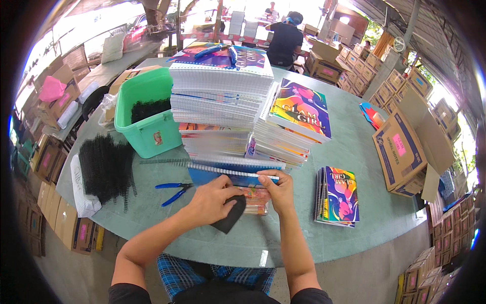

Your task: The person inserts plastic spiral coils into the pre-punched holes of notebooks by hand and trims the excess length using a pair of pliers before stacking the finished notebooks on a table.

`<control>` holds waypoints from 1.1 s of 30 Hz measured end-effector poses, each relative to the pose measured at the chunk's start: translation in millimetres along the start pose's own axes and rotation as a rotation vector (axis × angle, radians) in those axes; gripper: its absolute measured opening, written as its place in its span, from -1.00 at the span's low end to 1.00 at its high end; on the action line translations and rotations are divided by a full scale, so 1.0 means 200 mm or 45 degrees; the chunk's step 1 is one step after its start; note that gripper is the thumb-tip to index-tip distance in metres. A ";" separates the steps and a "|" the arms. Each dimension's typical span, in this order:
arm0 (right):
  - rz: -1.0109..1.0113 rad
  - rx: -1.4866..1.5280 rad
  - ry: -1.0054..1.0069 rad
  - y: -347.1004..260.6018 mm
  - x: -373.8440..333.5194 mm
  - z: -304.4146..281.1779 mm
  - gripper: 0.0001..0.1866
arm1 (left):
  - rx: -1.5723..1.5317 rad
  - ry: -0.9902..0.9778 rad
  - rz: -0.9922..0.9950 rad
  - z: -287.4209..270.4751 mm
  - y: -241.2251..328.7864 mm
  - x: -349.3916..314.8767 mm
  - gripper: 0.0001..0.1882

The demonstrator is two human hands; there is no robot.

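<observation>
A notebook [212,177] with a blue cover is propped with its spine up before a tall stack of notebooks. Along that spine runs a row of holes, and a thin dark spiral coil [163,161] sticks out past its left end. My right hand [278,190] grips the notebook's right end, thumb on top near the spine. My left hand [216,198] is closed, fingertips by the spine, with a dark pointed pad [230,215] under its thumb. Below the hands lies an orange patterned item [257,196], partly hidden. Blue-handled pliers [174,192] rest left of my left hand.
Stacked notebooks [217,109] rise close ahead, another blue pair of pliers [210,50] on top. Left are a green bin [152,134] and a pile of black coils [105,169]. Finished notebooks [340,195] and an open carton [402,152] are right. A person [286,43] sits beyond.
</observation>
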State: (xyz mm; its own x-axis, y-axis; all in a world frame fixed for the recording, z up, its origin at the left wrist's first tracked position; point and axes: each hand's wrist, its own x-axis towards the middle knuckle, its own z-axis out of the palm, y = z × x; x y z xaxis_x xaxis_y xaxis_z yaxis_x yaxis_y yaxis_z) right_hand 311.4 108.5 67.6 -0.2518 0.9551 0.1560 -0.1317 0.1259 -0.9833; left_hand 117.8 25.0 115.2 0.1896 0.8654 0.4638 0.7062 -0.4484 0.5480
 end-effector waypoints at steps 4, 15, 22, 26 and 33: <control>-0.042 0.014 0.010 -0.02 -0.02 0.02 -0.78 | 0.007 0.159 -0.019 0.04 0.03 0.01 -0.71; 0.021 0.301 -0.080 -0.01 0.01 0.00 -0.70 | 0.050 0.241 -0.066 0.07 0.09 0.09 -0.74; 0.145 0.283 -0.124 0.01 0.00 -0.03 -0.42 | 0.090 0.405 -0.079 0.08 0.12 0.12 -0.73; 0.135 0.405 0.034 -0.04 -0.01 0.01 -0.48 | 0.131 0.405 0.087 0.06 0.15 0.14 -0.74; 0.172 -0.055 0.096 -0.01 -0.05 -0.02 -0.44 | -0.014 0.347 0.037 0.11 0.20 0.18 -0.76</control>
State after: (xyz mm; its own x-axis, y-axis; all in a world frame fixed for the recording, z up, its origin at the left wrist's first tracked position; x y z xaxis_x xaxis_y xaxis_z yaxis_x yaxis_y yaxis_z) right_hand 317.5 99.3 67.0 -0.1915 0.9814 0.0160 -0.0598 0.0046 -0.9982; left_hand 167.5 43.4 138.3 0.0177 0.7608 0.6488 0.6955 -0.4755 0.5387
